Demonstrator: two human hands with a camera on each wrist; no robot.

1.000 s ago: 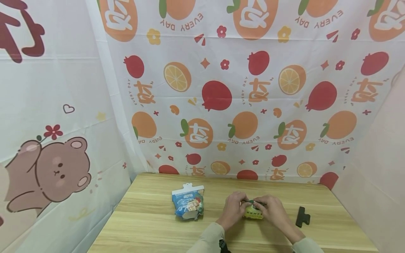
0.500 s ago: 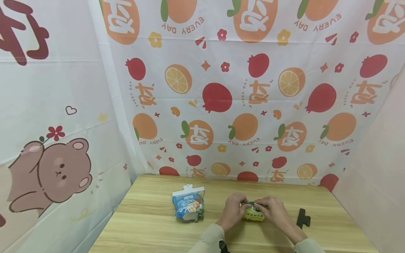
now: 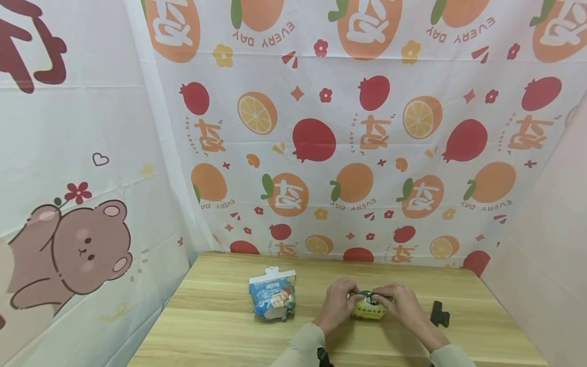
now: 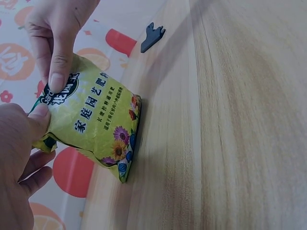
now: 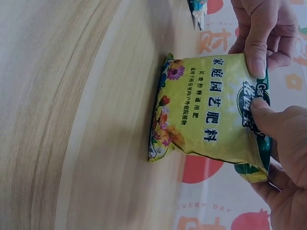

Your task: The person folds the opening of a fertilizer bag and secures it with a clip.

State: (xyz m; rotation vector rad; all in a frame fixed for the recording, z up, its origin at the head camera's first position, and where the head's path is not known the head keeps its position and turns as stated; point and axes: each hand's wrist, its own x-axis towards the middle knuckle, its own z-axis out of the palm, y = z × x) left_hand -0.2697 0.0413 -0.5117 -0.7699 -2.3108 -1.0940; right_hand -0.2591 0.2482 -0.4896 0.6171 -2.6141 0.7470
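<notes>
Both hands hold a yellow-green bag of garden fertilizer (image 3: pixel 368 311) by its dark green top, which is folded over to the back. My left hand (image 3: pixel 338 307) pinches the left corner, thumb in front and fingers behind. At the other corner, my right hand (image 3: pixel 402 307) pinches the same way. In the left wrist view the bag (image 4: pixel 96 115) stands on the table with flowers printed along its lower edge. The right wrist view shows the bag's front (image 5: pixel 211 105) with dark lettering and both thumbs pressing near the top.
A black bag clip (image 3: pixel 440 314) lies right of the right hand. To the left, a blue snack-like bag (image 3: pixel 272 298) has a white clip (image 3: pixel 272 274) across its top. The wooden table (image 3: pixel 206 326) meets a fruit-printed cloth (image 3: pixel 339 204) at the back.
My right hand has shifted slightly to the right along the bag's top. More of the green top and its lettering now shows between the hands.
</notes>
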